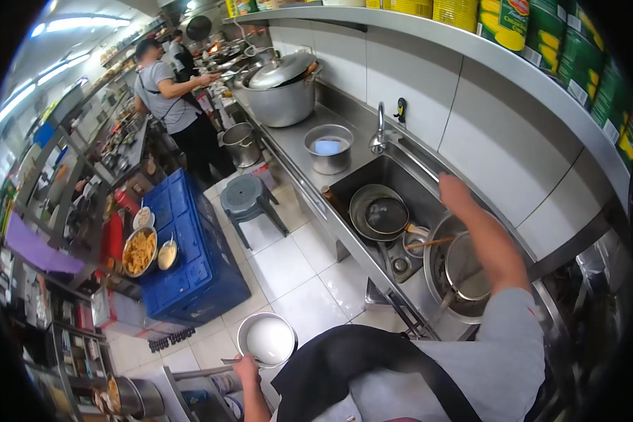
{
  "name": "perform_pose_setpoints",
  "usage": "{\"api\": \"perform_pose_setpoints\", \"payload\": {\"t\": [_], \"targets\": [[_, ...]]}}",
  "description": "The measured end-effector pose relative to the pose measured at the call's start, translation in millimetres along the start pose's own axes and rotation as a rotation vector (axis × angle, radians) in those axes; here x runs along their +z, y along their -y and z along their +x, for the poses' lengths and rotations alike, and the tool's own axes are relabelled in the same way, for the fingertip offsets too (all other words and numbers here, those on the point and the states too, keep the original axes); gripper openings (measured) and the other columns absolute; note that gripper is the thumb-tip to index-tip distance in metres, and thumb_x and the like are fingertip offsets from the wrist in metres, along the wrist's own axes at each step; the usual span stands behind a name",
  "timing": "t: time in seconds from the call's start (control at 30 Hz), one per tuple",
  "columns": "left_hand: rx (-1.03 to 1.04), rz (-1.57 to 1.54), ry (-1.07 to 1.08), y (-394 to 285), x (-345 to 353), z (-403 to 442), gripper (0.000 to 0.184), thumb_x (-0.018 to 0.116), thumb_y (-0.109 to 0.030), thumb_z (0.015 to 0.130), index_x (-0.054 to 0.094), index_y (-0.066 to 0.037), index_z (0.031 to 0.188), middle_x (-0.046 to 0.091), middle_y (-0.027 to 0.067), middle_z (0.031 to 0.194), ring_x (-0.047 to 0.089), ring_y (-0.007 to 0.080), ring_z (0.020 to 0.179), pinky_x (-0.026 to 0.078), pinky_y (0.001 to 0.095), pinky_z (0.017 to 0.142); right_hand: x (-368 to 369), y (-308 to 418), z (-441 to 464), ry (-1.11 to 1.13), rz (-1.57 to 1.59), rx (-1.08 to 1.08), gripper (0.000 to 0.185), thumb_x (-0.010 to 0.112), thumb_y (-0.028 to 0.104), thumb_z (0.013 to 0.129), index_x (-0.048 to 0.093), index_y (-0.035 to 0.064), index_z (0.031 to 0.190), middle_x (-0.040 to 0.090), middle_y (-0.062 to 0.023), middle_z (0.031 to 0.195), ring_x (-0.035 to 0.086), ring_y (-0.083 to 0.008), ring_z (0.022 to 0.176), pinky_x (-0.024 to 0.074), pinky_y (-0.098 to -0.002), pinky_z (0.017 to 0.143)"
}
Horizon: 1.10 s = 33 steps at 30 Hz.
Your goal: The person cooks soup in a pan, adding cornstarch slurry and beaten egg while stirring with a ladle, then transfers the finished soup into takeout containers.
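My left hand (245, 369) is closed around the handle of a metal saucepan (267, 339), held low above the floor tiles, its pale inside facing up. My right hand (455, 193) reaches out over the back edge of the sink (355, 174), at the end of a long metal bar running from the faucet (380, 130). Its fingers look curled, but what they grip is hidden. Below, the basin holds a round pan (387, 213) and a small bowl with a wooden-handled utensil. Beneath my right forearm, a large metal basin (436, 281) holds another pot (469, 264).
A metal pot (328, 158) with a blue item inside and a big lidded pot (281, 98) stand on the counter. On the floor are a grey stool (246, 197) and a blue crate (190, 260) bearing food bowls. A co-worker (165, 105) stands farther back. Cans (503, 24) line the overhead shelf.
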<state>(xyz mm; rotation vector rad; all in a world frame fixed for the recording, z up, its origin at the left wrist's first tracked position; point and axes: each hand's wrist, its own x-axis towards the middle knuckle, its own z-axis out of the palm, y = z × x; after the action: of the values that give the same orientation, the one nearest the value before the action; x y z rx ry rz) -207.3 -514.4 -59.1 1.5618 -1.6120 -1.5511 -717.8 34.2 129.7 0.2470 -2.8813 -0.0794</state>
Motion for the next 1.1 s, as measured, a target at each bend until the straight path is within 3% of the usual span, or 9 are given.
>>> {"api": "perform_pose_setpoints", "payload": {"t": [0.03, 0.17, 0.37, 0.47, 0.63, 0.87, 0.93, 1.0, 1.1], "targets": [[0.019, -0.056, 0.057, -16, 12, 6, 0.006, 0.055, -0.001, 0.075, 0.053, 0.0, 0.07, 0.053, 0.0055, 0.066, 0.048, 0.0147, 0.06, 0.037, 0.0343, 0.054, -1, 7, -5, 0.07, 0.083, 0.022, 0.021, 0.062, 0.002, 0.083, 0.063, 0.0002, 0.103, 0.072, -0.0222, 0.092, 0.071, -0.0415, 0.09, 0.0575, -0.0505, 0.077], [0.027, -0.006, 0.219, -37, 60, 75, 0.006, 0.056, 0.0, 0.075, 0.052, -0.001, 0.07, 0.053, 0.0053, 0.066, 0.047, 0.0143, 0.059, 0.036, 0.0343, 0.054, -47, 29, -23, 0.419, 0.332, 0.255, 0.018, 0.061, 0.003, 0.077, 0.064, -0.0029, 0.094, 0.07, -0.0273, 0.092, 0.068, -0.0466, 0.092, 0.055, -0.0531, 0.08], [0.144, 0.187, 0.436, -109, 163, 170, 0.006, 0.058, -0.001, 0.075, 0.055, 0.0, 0.07, 0.053, 0.0034, 0.065, 0.047, 0.0134, 0.06, 0.036, 0.0359, 0.054, -42, 36, -66, 0.502, 0.051, 0.147, 0.018, 0.064, 0.005, 0.079, 0.066, -0.0062, 0.094, 0.07, -0.0284, 0.096, 0.07, -0.0445, 0.09, 0.0558, -0.052, 0.076], [0.242, 0.285, 0.583, -142, 212, 229, 0.009, 0.059, -0.002, 0.075, 0.054, 0.001, 0.068, 0.053, 0.0039, 0.064, 0.048, 0.0138, 0.06, 0.038, 0.0372, 0.054, -69, 98, -81, 0.333, 0.026, 0.156, 0.019, 0.063, 0.002, 0.082, 0.065, -0.0033, 0.1, 0.07, -0.0269, 0.093, 0.071, -0.0432, 0.09, 0.0572, -0.0514, 0.075], [0.433, 0.483, 0.742, -199, 279, 313, 0.013, 0.061, -0.006, 0.078, 0.065, 0.006, 0.079, 0.062, 0.0091, 0.069, 0.055, 0.0175, 0.063, 0.044, 0.035, 0.06, -90, 173, -53, 0.411, -0.125, 0.328, 0.022, 0.064, 0.002, 0.083, 0.061, 0.0015, 0.105, 0.073, -0.0192, 0.087, 0.073, -0.041, 0.085, 0.0592, -0.0488, 0.071], [0.317, 0.375, 0.916, -252, 341, 361, 0.012, 0.06, -0.005, 0.077, 0.064, 0.007, 0.081, 0.061, 0.0073, 0.071, 0.053, 0.0147, 0.066, 0.043, 0.0339, 0.062, -66, 220, -54, 0.321, -0.013, 0.384, 0.02, 0.066, 0.002, 0.082, 0.059, 0.0007, 0.101, 0.071, -0.0234, 0.094, 0.073, -0.0367, 0.077, 0.0592, -0.0465, 0.065], [0.286, 0.381, 0.935, -258, 354, 369, 0.012, 0.059, -0.004, 0.077, 0.064, 0.007, 0.082, 0.061, 0.0074, 0.074, 0.053, 0.014, 0.068, 0.042, 0.0332, 0.063, -48, 236, -47, 0.696, 0.795, 0.934, 0.012, 0.063, 0.003, 0.084, 0.057, 0.0011, 0.095, 0.066, -0.0166, 0.086, 0.068, -0.025, 0.065, 0.0565, -0.039, 0.055], [0.331, 0.346, 0.937, -258, 365, 374, 0.015, 0.059, -0.003, 0.077, 0.064, 0.007, 0.085, 0.062, 0.008, 0.076, 0.053, 0.0142, 0.069, 0.043, 0.0335, 0.064, -4, 254, -64, 0.491, 1.54, 1.23, 0.01, 0.062, 0.003, 0.084, 0.055, 0.0016, 0.092, 0.056, -0.0079, 0.074, 0.056, -0.016, 0.056, 0.0493, -0.0314, 0.046], [0.281, 0.397, 1.003, -251, 374, 388, 0.017, 0.061, -0.004, 0.077, 0.064, 0.008, 0.089, 0.063, 0.0095, 0.078, 0.054, 0.0154, 0.071, 0.044, 0.0343, 0.066, -15, 292, -81, 0.413, 1.967, 1.337, 0.014, 0.063, 0.003, 0.083, 0.055, 0.0025, 0.094, 0.053, -0.0052, 0.067, 0.049, -0.0122, 0.048, 0.0401, -0.0254, 0.04]]}}
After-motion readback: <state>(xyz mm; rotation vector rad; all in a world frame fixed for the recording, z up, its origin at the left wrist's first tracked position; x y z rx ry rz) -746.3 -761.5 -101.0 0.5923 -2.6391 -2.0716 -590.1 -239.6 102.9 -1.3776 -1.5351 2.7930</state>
